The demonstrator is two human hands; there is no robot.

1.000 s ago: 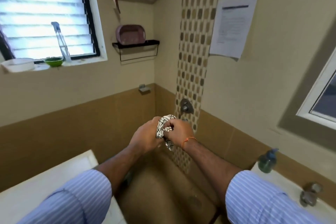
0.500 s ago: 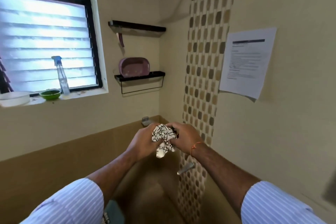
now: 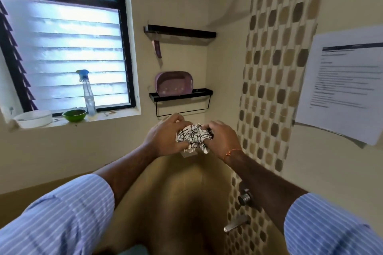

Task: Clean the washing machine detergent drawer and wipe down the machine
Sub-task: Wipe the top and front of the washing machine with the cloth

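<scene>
Cloth point(image 3: 193, 137), white with a black line pattern, is bunched between both hands in front of the wall corner, held in the air below the lower wall shelf point(image 3: 180, 94). It is gripped by the left hand point(image 3: 165, 137) with fingers curled round its left side, and by the right hand point(image 3: 221, 136) with fingers curled round its right side. A pink oval dish point(image 3: 174, 83) is stood on edge on the lower shelf; its contents cannot be told. On the window sill point(image 3: 116, 114), a green bowl point(image 3: 74, 115) holding dark specks is set between a white bowl point(image 3: 33, 117) and a clear spray bottle point(image 3: 88, 95). Compared with half a second earlier, the view is tilted upward, so the window, shelves and printed sheet point(image 3: 344, 83) appear lower, and the cloth is spread wider between the hands.
</scene>
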